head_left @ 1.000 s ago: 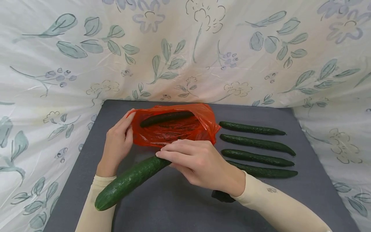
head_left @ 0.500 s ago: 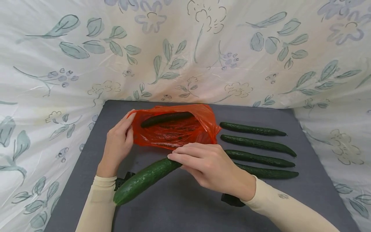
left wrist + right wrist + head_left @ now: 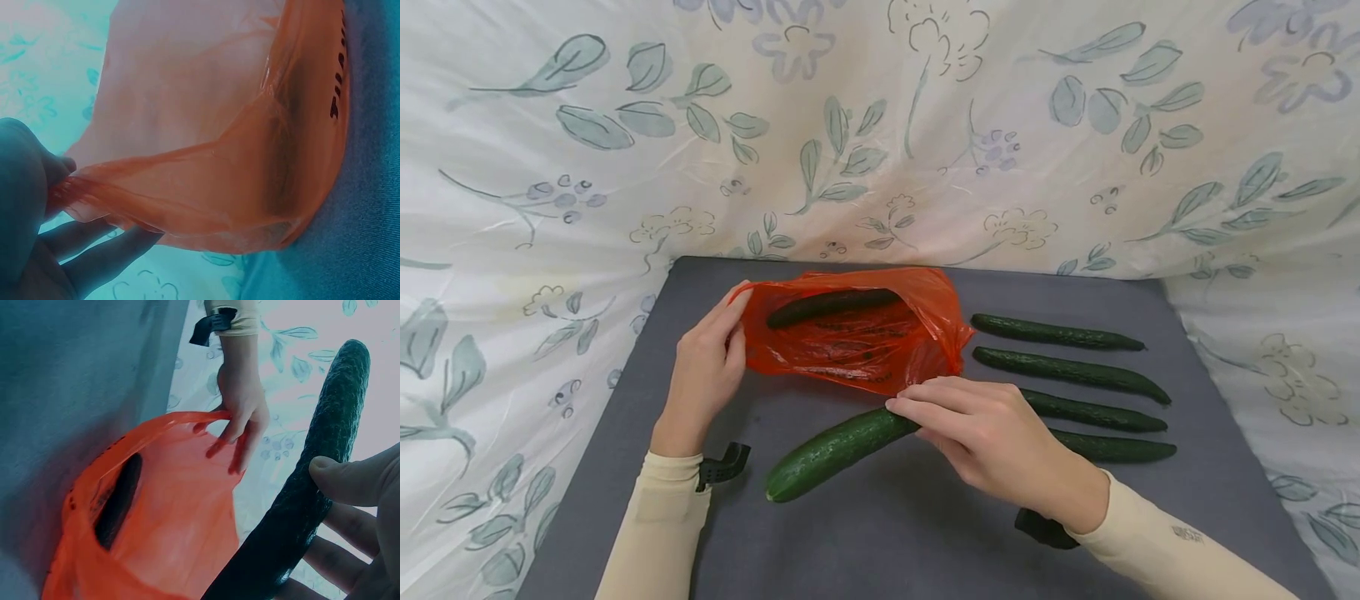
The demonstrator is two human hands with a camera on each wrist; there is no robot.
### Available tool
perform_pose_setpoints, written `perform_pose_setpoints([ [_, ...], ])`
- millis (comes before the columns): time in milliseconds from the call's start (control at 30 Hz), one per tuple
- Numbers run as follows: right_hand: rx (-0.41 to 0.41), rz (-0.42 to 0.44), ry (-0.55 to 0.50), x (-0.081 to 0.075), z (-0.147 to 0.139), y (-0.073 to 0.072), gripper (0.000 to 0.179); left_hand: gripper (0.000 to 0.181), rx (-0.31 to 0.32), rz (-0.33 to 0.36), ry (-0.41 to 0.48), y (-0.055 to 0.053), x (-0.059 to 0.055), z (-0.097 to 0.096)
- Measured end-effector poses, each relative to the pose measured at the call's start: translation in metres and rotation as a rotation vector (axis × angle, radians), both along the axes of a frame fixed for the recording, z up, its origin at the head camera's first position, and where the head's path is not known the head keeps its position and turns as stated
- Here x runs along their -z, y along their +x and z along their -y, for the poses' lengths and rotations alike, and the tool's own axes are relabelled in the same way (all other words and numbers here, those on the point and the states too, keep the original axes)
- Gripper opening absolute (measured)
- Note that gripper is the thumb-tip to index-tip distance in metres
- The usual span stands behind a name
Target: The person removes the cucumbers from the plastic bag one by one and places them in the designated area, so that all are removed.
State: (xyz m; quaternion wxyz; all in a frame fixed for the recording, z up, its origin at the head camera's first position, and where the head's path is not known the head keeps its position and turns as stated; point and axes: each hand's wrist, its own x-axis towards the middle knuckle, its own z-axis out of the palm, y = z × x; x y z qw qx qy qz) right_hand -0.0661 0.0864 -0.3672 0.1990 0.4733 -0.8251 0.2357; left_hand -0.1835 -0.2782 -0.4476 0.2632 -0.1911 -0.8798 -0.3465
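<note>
My left hand (image 3: 709, 367) pinches the left rim of a red plastic bag (image 3: 842, 367), holding its mouth open toward me. Inside the bag lies one cucumber (image 3: 831, 307), also seen in the right wrist view. My right hand (image 3: 992, 437) grips another cucumber (image 3: 835, 454) near one end, thumb on one side and fingers on the other. That cucumber slants down to the left, in front of the bag and outside it. In the left wrist view the bag's edge (image 3: 137, 219) is bunched between thumb and fingers.
Several cucumbers (image 3: 1071, 371) lie in a column to the right of the bag, the nearest ones partly behind my right hand. A dark grey table (image 3: 865, 550) bears everything. A floral sheet (image 3: 880, 183) hangs behind and along the sides.
My right hand has moved to the right with its cucumber, whose free end has swung away from my left forearm. The left hand and the bag have stayed nearly in place.
</note>
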Motion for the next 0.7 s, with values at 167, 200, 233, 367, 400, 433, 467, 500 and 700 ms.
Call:
perform_pose_setpoints([
  [167,0.046,0.026,0.031,0.004,-0.015,0.005,0.058,0.052,-0.003,0.005,0.004,0.000,0.000,-0.001],
  [200,0.058,0.032,0.040,0.005,-0.017,0.006,0.058,0.052,-0.001,0.004,0.006,0.000,0.000,-0.001],
  [233,0.071,0.038,0.049,0.005,-0.020,0.007,0.059,0.052,-0.001,0.003,0.004,0.000,-0.001,-0.001],
  [367,0.106,0.054,0.070,0.007,-0.029,0.009,0.061,0.051,0.001,0.004,0.004,-0.001,-0.001,-0.002],
  [400,0.112,0.054,0.072,0.008,-0.031,0.009,0.062,0.052,-0.001,0.006,0.005,-0.002,-0.001,-0.001],
  [433,0.118,0.053,0.073,0.008,-0.033,0.009,0.062,0.052,-0.003,0.007,0.004,-0.002,-0.001,-0.001],
  [467,0.127,0.054,0.073,0.009,-0.035,0.010,0.062,0.052,-0.005,0.008,0.005,-0.002,-0.001,-0.001],
  [500,0.138,0.054,0.072,0.009,-0.037,0.010,0.063,0.052,-0.007,0.010,0.006,-0.002,-0.001,-0.001],
  [700,0.199,0.056,0.064,0.014,-0.051,0.014,0.063,0.051,-0.004,0.015,0.006,0.000,-0.001,0.000],
])
